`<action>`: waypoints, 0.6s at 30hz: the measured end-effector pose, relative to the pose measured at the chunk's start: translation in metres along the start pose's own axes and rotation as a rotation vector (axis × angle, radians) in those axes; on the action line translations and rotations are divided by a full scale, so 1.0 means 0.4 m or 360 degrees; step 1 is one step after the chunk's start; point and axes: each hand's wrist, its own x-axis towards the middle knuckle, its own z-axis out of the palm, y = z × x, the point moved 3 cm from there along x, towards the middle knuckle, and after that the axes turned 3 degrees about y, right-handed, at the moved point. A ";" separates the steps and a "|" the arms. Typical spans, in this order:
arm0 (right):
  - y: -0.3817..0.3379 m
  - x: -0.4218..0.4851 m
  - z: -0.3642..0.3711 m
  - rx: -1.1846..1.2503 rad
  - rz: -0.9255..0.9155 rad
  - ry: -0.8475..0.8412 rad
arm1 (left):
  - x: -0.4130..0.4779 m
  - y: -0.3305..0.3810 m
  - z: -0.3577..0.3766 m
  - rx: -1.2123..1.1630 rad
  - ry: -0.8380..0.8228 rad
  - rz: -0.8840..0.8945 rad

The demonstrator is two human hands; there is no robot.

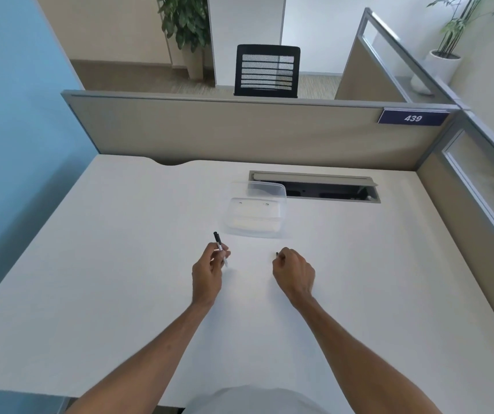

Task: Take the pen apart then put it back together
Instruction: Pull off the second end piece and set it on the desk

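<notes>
Both bare forearms reach forward over the white desk (120, 264), the hands set apart from each other and held just above its surface. The left hand (208, 274) is curled, its fingers pinched around the pen (219, 246), whose black end sticks up and away past the fingertips. The right hand (293, 274) is closed into a loose fist on a small dark piece (277, 254) that barely shows at the fingertips; what it is cannot be told. A clear plastic container (256, 212) sits on the desk just beyond the hands.
</notes>
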 end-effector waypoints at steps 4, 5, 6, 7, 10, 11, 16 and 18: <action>-0.021 -0.009 0.002 0.0035 -0.0035 0.0003 | 0.011 0.026 -0.005 0.0034 0.0035 0.0099; -0.025 -0.014 0.003 0.0043 -0.0038 0.0005 | 0.006 0.028 0.001 0.0041 0.0023 0.0113; -0.025 -0.018 0.005 0.0049 -0.0039 0.0001 | -0.001 0.026 0.008 0.0048 0.0011 0.0114; -0.025 -0.022 0.007 0.0052 -0.0038 -0.0005 | -0.008 0.024 0.015 0.0056 0.0002 0.0110; -0.025 -0.029 0.008 0.0041 -0.0021 -0.0012 | -0.021 0.014 0.028 0.0089 0.0007 0.0099; -0.026 -0.029 0.008 0.0041 -0.0016 -0.0014 | -0.024 0.004 0.029 0.0090 -0.0002 0.0096; -0.041 -0.033 0.008 0.0062 -0.0029 -0.0018 | -0.035 -0.060 0.030 0.0128 -0.0278 0.0026; -0.044 -0.033 0.005 0.0072 -0.0031 -0.0014 | -0.021 -0.053 0.031 0.0107 -0.0282 0.0032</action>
